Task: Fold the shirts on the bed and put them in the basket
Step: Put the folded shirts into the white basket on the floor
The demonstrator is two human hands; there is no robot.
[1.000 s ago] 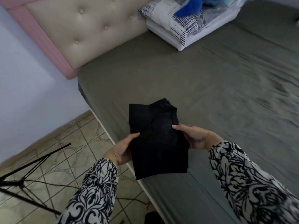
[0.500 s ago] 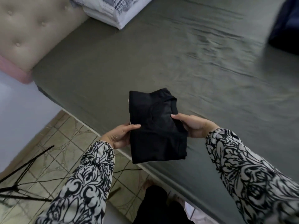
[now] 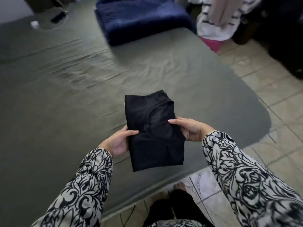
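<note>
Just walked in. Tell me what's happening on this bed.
A person in black-and-white patterned sleeves holds a folded black shirt above the grey-green bed sheet, left hand gripping one side, right hand the other. A folded dark blue blanket lies at the bed's far end. No basket is clearly visible.

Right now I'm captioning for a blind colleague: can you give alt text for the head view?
Two hands, left hand and right hand, hold a folded black shirt by its sides above a grey-sheeted bed. A folded dark blue blanket lies at the bed's far end.
</note>
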